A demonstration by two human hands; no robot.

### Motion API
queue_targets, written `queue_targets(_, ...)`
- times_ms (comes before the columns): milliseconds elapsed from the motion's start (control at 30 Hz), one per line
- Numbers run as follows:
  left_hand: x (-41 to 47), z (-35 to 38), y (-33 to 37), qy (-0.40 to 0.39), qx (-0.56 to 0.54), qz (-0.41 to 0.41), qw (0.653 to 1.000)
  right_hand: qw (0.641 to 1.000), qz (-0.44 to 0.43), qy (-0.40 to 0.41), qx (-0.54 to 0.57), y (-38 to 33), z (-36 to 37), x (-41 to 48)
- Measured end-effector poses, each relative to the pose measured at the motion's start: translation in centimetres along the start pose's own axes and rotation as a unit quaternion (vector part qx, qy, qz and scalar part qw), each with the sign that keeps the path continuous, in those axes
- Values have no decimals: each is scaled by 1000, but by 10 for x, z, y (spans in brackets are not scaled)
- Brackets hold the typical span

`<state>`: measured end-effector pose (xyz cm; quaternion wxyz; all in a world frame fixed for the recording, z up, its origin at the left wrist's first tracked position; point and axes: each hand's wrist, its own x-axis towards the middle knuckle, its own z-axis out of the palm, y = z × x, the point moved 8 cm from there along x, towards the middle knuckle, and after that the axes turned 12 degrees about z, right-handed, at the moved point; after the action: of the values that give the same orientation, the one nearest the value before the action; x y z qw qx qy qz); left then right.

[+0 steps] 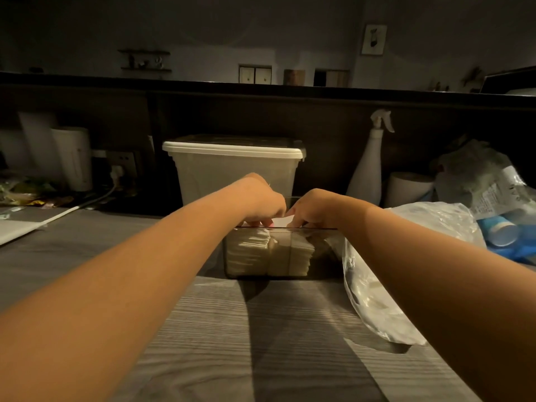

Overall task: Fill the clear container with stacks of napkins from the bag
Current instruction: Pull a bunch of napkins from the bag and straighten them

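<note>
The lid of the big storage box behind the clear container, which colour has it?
The lid is creamy white; the head view shows it best.

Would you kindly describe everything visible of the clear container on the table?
The clear container is a smoky, see-through rectangular box, open-topped, upright on the table. Napkin stacks fill its left and middle; the right end looks emptier. The left hand and right hand reach over its rim onto the napkins. A plastic bag touches its right side.

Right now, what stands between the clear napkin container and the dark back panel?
Head view: a translucent plastic storage bin with a cream lid stands between the clear rectangular container of napkins and the dark back panel.
</note>
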<state>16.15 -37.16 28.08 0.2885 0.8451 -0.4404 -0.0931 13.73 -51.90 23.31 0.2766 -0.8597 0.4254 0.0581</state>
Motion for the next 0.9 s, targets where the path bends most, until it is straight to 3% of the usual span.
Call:
queue_targets(267,3,6,-1,13,-8,9,1000,1000,11,2,13,4,-5,-19)
queue_targets(367,3,7,2,13,-31,18,999,999,4,9,-37,5,-8,-26)
queue_targets(567,0,4,-2,5,7,3,1000,994,66,-92,7,1,13,-41)
queue_targets(633,-2,3,-2,12,-2,2,1000,996,48,-74,-16,-3,9,-43)
queue_targets(767,-5,-2,-4,27,-27,-25,999,997,-43,51,-27,-20,-16,-49)
queue_targets(900,0,-7,-9,55,-48,-22,997,996,-78,34,-1,-33,-5,-57)
